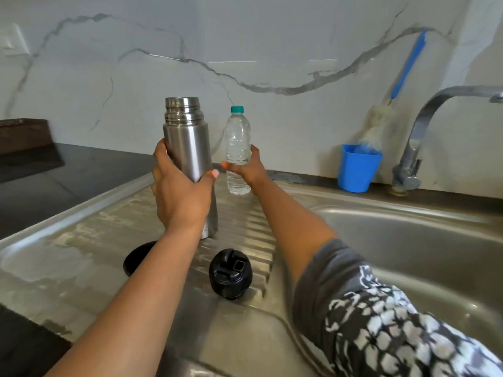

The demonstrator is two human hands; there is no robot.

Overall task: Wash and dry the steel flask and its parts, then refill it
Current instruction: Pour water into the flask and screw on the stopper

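The left hand (181,191) is clamped round the middle of the steel flask (187,140), thumb on the near right side and fingers curled behind the left side. The flask stands upright with its base on the ribbed drainboard (81,240) of the sink, towards the drainboard's back edge, and its threaded mouth is uncovered. Just to its right, the right hand (246,168) grips a clear plastic water bottle (238,140) round its lower half; the bottle is upright, its green cap screwed on, and holds water. Its base is at the back edge of the drainboard, though whether it rests there or is lifted cannot be told. Flask and bottle are close but apart.

Nearer the front of the drainboard lies the black stopper (230,273), on the ribs to the right of the left forearm. A black cap (136,257) lies to the left of it, partly hidden behind that forearm. The drainboard shows wet patches.

The basin (408,240) lies to the right, with the tap (424,126) at its back edge. Beside the tap, against the marble wall, a blue cup (356,170) holds a bottle brush (405,66) with a blue handle. The dark table (54,180) runs off left of the sink, with a brown box (24,134) at its back left corner. A patterned sleeve (381,322) covers the right upper arm
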